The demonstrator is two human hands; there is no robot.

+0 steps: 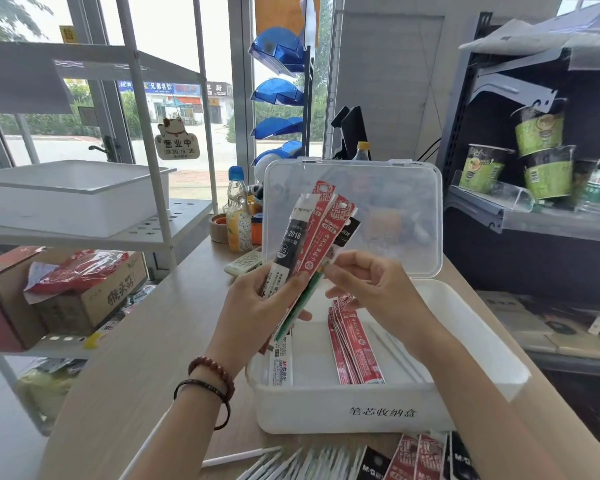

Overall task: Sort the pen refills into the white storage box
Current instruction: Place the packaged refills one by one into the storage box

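Observation:
My left hand (260, 303) grips a fan of refill packets (312, 237), black and red ones, held upright above the white storage box (361, 410). My right hand (371, 289) pinches the lower edge of a packet in that fan. Inside the box lies a stack of red refill packets (355, 344), a white-backed packet (281, 358) at the left, and thin white refills (395, 348) at the right. The box's clear lid (395, 209) stands open behind. More packets (420, 459) and loose white refills (291, 462) lie on the table in front of the box.
The wooden table (160, 341) carries a drink bottle (238, 213), a tape roll (219, 226) and a remote (245, 261) behind the box. A white shelf unit with a tray (73, 195) stands left, cardboard boxes (66, 299) below. A dark shelf with green cups (541, 157) is at right.

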